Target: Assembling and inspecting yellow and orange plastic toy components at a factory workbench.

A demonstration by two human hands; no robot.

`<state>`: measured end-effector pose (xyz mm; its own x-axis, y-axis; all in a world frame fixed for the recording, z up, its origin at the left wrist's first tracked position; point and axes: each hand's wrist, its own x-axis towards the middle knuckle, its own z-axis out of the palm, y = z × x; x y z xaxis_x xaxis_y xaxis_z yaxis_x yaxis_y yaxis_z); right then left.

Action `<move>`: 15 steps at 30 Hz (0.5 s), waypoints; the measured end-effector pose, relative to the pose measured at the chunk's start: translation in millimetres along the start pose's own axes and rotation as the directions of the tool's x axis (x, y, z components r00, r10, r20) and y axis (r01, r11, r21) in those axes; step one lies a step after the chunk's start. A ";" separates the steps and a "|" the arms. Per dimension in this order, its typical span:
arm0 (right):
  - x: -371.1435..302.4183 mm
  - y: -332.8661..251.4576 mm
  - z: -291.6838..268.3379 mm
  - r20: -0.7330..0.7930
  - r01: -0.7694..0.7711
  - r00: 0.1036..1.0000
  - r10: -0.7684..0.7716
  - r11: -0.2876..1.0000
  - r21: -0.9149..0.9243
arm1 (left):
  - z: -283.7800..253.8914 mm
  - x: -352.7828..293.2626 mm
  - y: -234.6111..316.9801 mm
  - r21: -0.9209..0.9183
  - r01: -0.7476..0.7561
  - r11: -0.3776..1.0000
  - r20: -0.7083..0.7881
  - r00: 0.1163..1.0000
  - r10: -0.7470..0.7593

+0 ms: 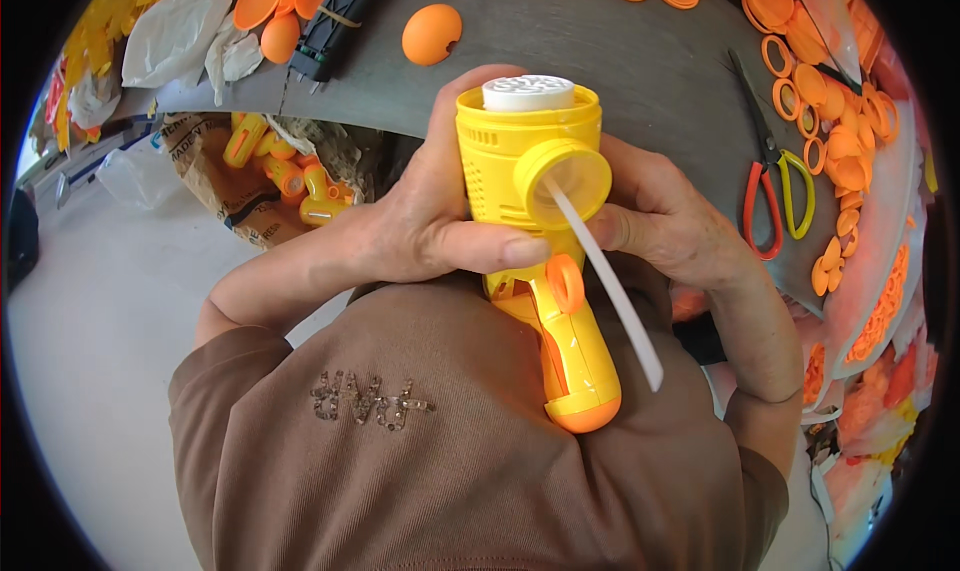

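In front of my chest I hold a yellow plastic toy gun (pixel 485 186), its barrel end up and its grip pointing down. My left hand (pixel 420 221) wraps around the barrel from the left, thumb across the front. From the right, my right hand (pixel 680 211) grips the barrel, its thumb beside the round yellow collar. A thin white strip (pixel 615 296) slants down and right out of that collar. A white ridged disc (pixel 528 93) sits in the top opening. Lower down are an orange trigger (pixel 566 283) and an orange-tipped handle (pixel 585 371).
On the grey table (pixel 600 61) lie scissors (pixel 768 156) with one red and one yellow handle, an orange dome (pixel 432 35), a black tool (pixel 335 31) and many orange rings (pixel 787 99). A paper sack (pixel 225 191) of yellow-orange parts stands at the left.
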<state>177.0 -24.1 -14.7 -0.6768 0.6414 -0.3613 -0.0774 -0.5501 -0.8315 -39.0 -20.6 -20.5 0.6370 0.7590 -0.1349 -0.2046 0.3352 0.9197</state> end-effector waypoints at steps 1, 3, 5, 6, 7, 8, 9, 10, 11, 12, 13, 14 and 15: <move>-0.8 -2.0 1.3 0.008 -0.007 1.000 0.007 1.000 -0.006 | 0.8 -0.4 -4.9 -0.004 -0.006 1.000 -0.009 1.000 0.006; -3.0 -6.0 3.0 -0.016 -0.001 1.000 0.002 0.999 0.052 | 2.0 0.9 -11.7 0.124 -0.163 0.979 -0.001 0.986 0.165; -3.2 -8.3 3.6 -0.032 0.013 0.999 -0.011 0.997 0.077 | 2.9 5.2 -9.5 0.162 -0.168 0.972 -0.027 0.984 0.175; -2.6 -10.3 3.1 -0.051 0.033 0.998 -0.028 0.994 0.105 | 3.1 8.8 -7.1 0.203 -0.169 0.964 -0.048 0.982 0.182; -2.8 -12.8 2.7 -0.051 0.034 0.998 -0.030 0.995 0.091 | 6.1 12.3 -4.0 0.202 -0.183 0.962 -0.047 0.979 0.196; -3.3 -15.6 2.3 -0.064 0.057 0.997 -0.051 0.993 0.105 | 11.5 16.1 -0.5 0.083 -0.204 0.975 -0.114 0.970 0.213; -4.0 -18.5 1.9 -0.077 0.082 0.994 -0.074 0.989 0.119 | 16.7 20.7 1.6 -0.035 -0.231 0.972 -0.179 0.959 0.221; -3.5 -17.9 1.2 -0.075 0.136 0.989 -0.131 0.988 0.070 | 20.2 26.1 -0.7 -0.057 -0.346 0.936 -0.221 0.919 0.326; -3.9 -18.1 -1.2 -0.074 0.142 0.988 -0.137 0.988 0.055 | 20.8 28.3 5.0 -0.055 -0.360 0.931 -0.217 0.915 0.341; -3.3 -17.9 -3.0 -0.089 0.151 0.985 -0.150 0.988 0.006 | 20.4 28.6 14.3 -0.072 -0.227 0.971 -0.228 0.952 0.205; -2.7 -19.4 -4.0 -0.104 0.161 0.981 -0.164 0.986 -0.042 | 19.9 29.2 20.3 -0.090 -0.088 0.992 -0.236 0.970 0.065; -3.3 -23.0 2.4 -0.143 0.164 0.976 -0.163 0.986 -0.003 | 21.7 33.0 20.3 -0.176 -0.116 0.978 -0.242 0.968 0.071; -3.2 -24.6 1.7 -0.140 0.167 0.976 -0.167 0.986 -0.012 | 24.1 34.0 20.3 -0.173 -0.125 0.977 -0.241 0.967 0.081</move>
<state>179.8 -13.5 7.6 -0.5448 0.7930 -0.2727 -0.1804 -0.4284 -0.8854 -3.6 -1.4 2.4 0.4201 0.8958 -0.1449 -0.4082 0.3292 0.8515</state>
